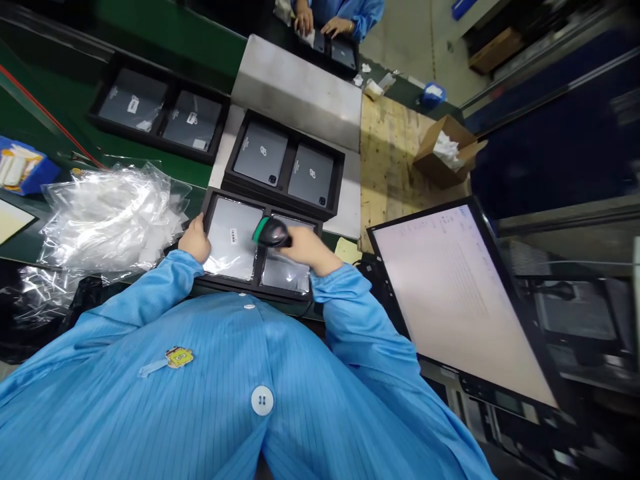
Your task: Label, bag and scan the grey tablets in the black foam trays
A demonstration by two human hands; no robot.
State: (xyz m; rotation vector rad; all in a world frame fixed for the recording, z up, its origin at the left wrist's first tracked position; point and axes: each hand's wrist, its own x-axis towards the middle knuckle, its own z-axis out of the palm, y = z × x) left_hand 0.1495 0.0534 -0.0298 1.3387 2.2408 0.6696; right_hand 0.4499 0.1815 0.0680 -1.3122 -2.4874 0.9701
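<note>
My right hand (311, 249) grips a black-and-green barcode scanner (274, 233). The scanner is held over the divider of the nearest black tray (260, 289), its green end pointing left. Two tablets in clear film lie in that tray. A small barcode label (233, 237) sits on the left tablet (231, 257); the right tablet (286, 272) is partly covered by the scanner and my hand. At the tray's left edge, my left hand (195, 241) holds the rim, with some of its fingers hidden.
Behind it stands another tray (283, 188) with two grey tablets; a further tray (163, 140) is at left. Clear plastic bags (113, 217) pile up left. A monitor (455, 287) and cardboard box (443, 160) are right. A co-worker's hands (320, 25) work at the far tray.
</note>
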